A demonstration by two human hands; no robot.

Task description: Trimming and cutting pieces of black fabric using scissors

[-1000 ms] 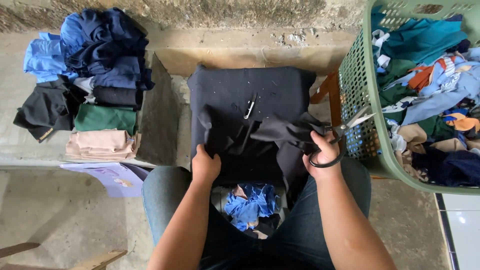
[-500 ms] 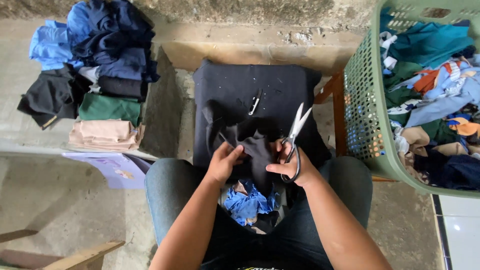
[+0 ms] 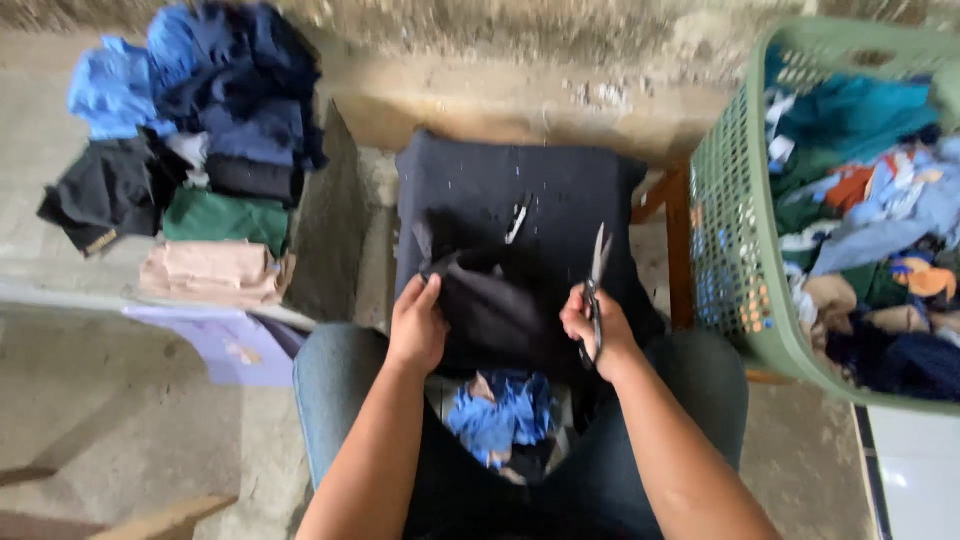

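Dark cloth (image 3: pixel 500 310) lies on a cloth-covered stool (image 3: pixel 520 190) before the seated person. Left hand (image 3: pixel 417 325) pinches its edge, fingers pressed together. Right hand (image 3: pixel 597 330) grips scissors (image 3: pixel 596 290), blades upward. Green basket (image 3: pixel 735 260) stands right.

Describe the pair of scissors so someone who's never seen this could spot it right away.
Start at the green plastic laundry basket on the right, then go left to the dark cloth-covered work surface. There the right hand holds the metal scissors, blades pointing up: the only shiny thing among dark fabric.
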